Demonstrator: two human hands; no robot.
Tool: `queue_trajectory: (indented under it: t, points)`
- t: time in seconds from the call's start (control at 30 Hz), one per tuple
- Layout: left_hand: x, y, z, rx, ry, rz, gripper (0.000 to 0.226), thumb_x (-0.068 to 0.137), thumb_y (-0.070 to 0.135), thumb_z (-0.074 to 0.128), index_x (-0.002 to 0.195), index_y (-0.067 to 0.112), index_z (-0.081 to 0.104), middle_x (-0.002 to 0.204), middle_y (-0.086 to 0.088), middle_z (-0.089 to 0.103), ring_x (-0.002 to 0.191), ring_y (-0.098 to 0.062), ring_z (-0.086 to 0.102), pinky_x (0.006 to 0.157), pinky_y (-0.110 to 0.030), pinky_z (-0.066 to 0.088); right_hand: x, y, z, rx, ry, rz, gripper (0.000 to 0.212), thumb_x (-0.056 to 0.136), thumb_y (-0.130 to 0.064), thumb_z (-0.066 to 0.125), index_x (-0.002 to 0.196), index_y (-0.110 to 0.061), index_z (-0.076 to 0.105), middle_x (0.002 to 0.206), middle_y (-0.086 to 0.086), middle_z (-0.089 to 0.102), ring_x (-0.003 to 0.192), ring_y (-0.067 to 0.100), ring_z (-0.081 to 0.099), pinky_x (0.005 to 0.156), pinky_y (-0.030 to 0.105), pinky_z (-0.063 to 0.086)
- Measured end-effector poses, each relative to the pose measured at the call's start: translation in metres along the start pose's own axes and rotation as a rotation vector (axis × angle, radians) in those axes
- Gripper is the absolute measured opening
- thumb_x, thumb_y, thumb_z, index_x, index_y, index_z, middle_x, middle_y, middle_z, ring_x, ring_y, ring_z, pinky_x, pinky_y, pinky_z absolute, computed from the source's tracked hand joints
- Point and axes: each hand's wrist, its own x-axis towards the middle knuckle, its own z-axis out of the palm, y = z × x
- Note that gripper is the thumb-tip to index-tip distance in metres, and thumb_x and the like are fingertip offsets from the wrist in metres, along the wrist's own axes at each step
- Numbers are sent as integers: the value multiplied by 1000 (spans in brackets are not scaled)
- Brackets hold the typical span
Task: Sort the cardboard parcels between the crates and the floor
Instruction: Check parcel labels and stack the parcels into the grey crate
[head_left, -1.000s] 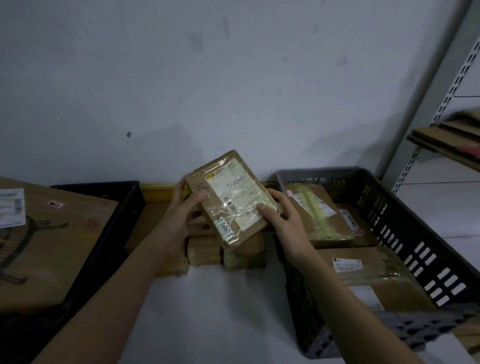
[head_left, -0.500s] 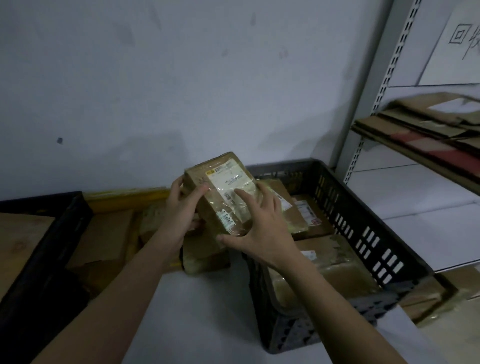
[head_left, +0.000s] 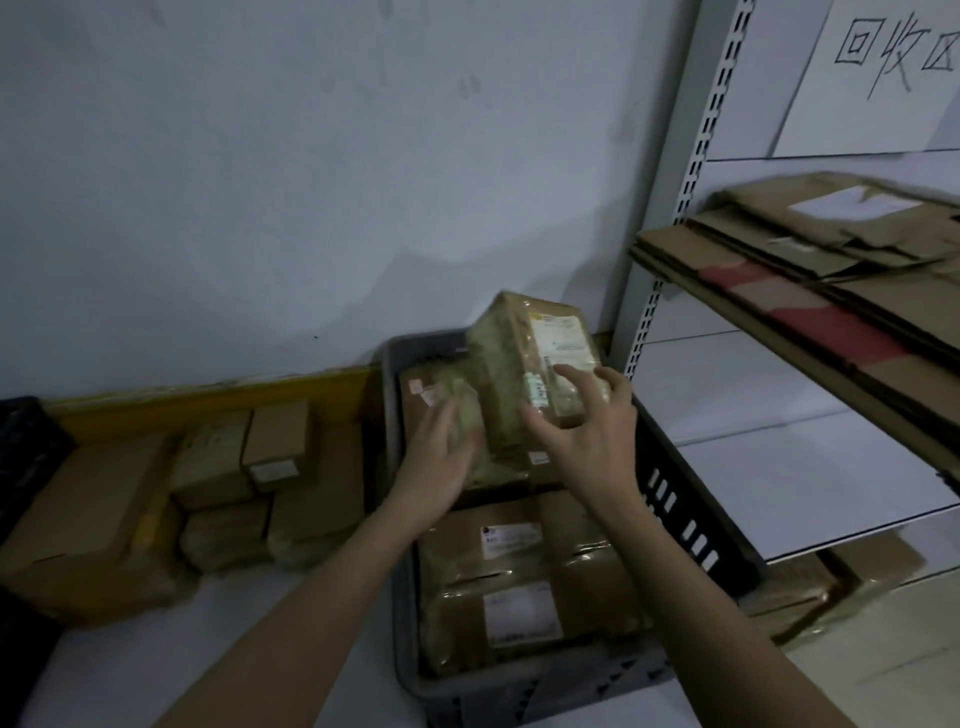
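A small taped cardboard parcel (head_left: 524, 364) with a white label is tilted upright above the far end of the grey crate (head_left: 696, 525). My right hand (head_left: 587, 431) grips its lower right side. My left hand (head_left: 436, 467) is at its lower left edge, fingers spread and blurred; whether it still touches the parcel is unclear. Several labelled parcels (head_left: 519, 587) lie inside the crate. More parcels (head_left: 275, 452) are stacked on the floor against the wall to the left.
A black crate (head_left: 26, 452) shows at the far left edge. A metal shelf (head_left: 810, 332) on the right carries flattened cardboard (head_left: 831, 244), with more boxes (head_left: 831, 587) under it. A paper sign (head_left: 883, 73) hangs above. A yellow strip (head_left: 208, 395) runs along the wall base.
The parcel has moved right, from above the floor pile to over the grey crate, and tipped more upright. The view has swung right. My left hand has slipped toward the parcel's lower edge.
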Motion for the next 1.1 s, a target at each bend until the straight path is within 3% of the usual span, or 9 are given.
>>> queue_trajectory:
  t: [0.1, 0.17, 0.23, 0.37, 0.57, 0.83, 1.1]
  points:
    - [2, -24, 25, 566, -285, -68, 60, 101, 56, 33, 156, 45, 11, 167, 5, 2, 152, -34, 1, 122, -56, 11, 23, 21, -7, -88, -5, 76, 58, 78, -61, 70, 130, -39, 57, 144, 1, 32, 134, 32, 33, 104, 48, 42]
    - [-1, -28, 34, 760, -366, -106, 61, 101, 57, 31, 156, 46, 7, 167, 1, -5, 151, -39, -7, 120, -61, 3, 35, 34, -5, -134, -20, 85, 61, 79, -64, 68, 133, -36, 57, 143, 2, 33, 133, 34, 33, 104, 52, 43]
    - [-3, -32, 40, 901, -376, -84, 60, 102, 52, 33, 156, 45, 7, 167, -2, -4, 150, -43, -5, 119, -63, 3, 46, 46, 1, -184, -31, 85, 63, 80, -64, 66, 134, -33, 57, 143, 4, 35, 132, 35, 33, 103, 54, 43]
    - [1, -35, 43, 979, -304, -83, 49, 106, 43, 25, 154, 47, 15, 167, 1, 5, 147, -49, 7, 118, -63, 15, 61, 65, 23, -302, -52, 46, 62, 81, -65, 64, 133, -33, 58, 145, 10, 39, 131, 37, 33, 102, 55, 42]
    - [8, -37, 43, 1043, -311, -102, 53, 107, 42, 26, 154, 50, 4, 167, 4, 5, 147, -50, 12, 118, -59, 21, 77, 92, 71, -434, -197, 84, 64, 82, -67, 61, 134, -30, 55, 147, 13, 35, 132, 42, 31, 100, 60, 41]
    - [11, -33, 36, 979, -248, -84, 51, 102, 49, 39, 151, 50, 26, 164, 12, 20, 146, -39, 27, 109, -51, 37, 84, 126, 97, -374, -429, 123, 59, 96, -63, 44, 148, -35, 42, 166, 2, 12, 150, 37, -5, 120, 57, 14]
    - [9, -32, 35, 975, -245, -71, 51, 101, 52, 39, 151, 50, 26, 163, 14, 20, 147, -36, 27, 107, -51, 41, 83, 131, 90, -424, -519, 99, 56, 101, -57, 35, 154, -41, 27, 168, -4, 0, 151, 35, -16, 122, 57, 8]
